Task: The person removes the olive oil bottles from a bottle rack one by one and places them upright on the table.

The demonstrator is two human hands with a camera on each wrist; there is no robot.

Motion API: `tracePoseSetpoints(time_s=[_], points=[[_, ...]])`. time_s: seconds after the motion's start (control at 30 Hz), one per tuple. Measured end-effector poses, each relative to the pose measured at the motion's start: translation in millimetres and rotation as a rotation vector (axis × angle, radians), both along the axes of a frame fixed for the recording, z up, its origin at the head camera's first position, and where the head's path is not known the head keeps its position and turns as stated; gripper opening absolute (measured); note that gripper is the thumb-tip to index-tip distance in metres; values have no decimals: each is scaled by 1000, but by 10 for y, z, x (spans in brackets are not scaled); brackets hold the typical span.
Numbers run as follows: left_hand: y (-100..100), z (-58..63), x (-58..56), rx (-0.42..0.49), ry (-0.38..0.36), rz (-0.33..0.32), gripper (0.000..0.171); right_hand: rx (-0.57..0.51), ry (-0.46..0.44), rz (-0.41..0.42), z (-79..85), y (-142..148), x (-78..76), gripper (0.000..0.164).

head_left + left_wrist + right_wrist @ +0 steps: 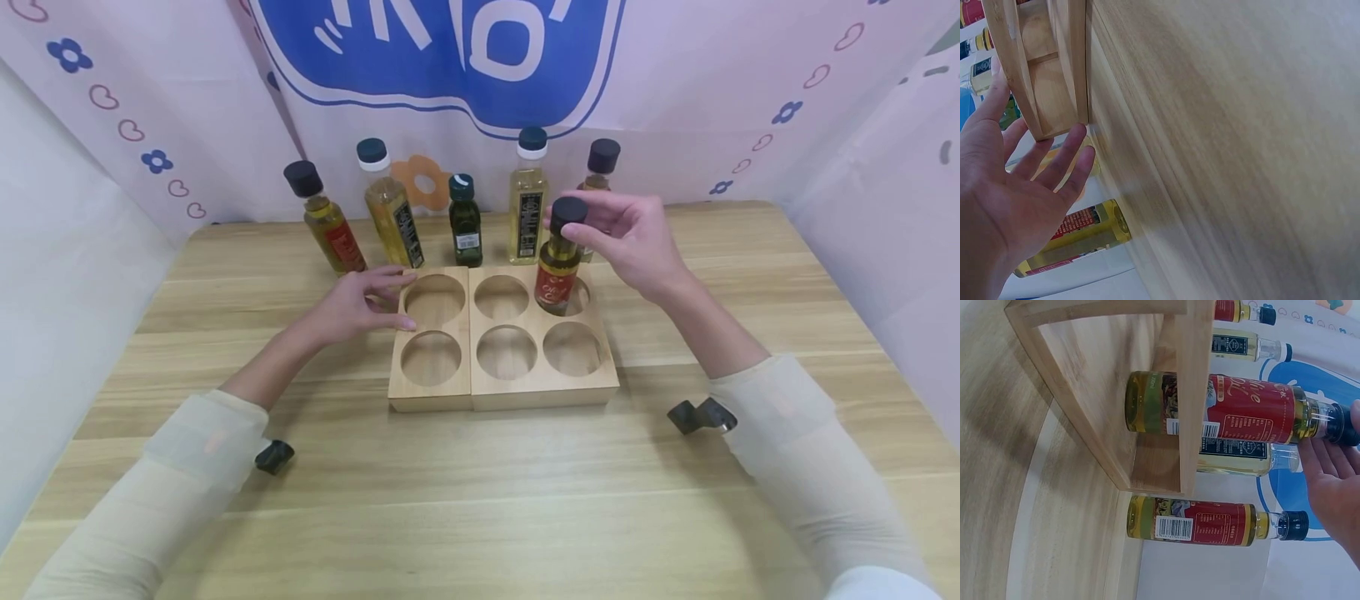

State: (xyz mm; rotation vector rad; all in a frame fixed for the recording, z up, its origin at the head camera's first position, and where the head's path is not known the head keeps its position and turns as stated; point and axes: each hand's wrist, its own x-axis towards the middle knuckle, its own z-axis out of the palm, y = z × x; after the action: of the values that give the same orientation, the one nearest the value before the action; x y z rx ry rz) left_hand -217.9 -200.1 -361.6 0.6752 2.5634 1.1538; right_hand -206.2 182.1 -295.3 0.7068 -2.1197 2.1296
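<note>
An olive oil bottle (557, 283) with a red label and black cap stands slightly tilted in the back right hole of a wooden bottle rack (543, 390). My right hand (633, 246) pinches its cap between thumb and fingers. In the right wrist view the lower part of this olive oil bottle (1250, 409) passes through the rack's top board; whether its base touches the bottom, I cannot tell. With fingers spread and fairly straight, my left hand (348, 307) touches the rack's left end. The left wrist view shows the left hand's fingertips against the rack's end (1063, 128).
Behind the rack stand a red-labelled bottle (341, 242), a clear oil bottle (386, 212), a small dark green bottle (465, 225) and another clear bottle (527, 212). One black-capped bottle (602, 160) is partly hidden behind my right hand. A printed cloth (690, 92) hangs behind the table.
</note>
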Motion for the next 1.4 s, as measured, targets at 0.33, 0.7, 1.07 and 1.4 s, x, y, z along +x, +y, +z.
tracePoseSetpoints(time_s=[0.33,0.7,1.07,1.4], points=[[-6,2,-3,0,6,-6,67,27,25,-10,24,0,15,27],[-4,-1,6,7,3,-12,67,43,31,-41,23,7,23,28],[-5,2,10,12,3,-10,67,101,38,-113,33,2,52,31],[-2,11,13,7,-1,-7,67,123,59,-136,38,-8,51,31]])
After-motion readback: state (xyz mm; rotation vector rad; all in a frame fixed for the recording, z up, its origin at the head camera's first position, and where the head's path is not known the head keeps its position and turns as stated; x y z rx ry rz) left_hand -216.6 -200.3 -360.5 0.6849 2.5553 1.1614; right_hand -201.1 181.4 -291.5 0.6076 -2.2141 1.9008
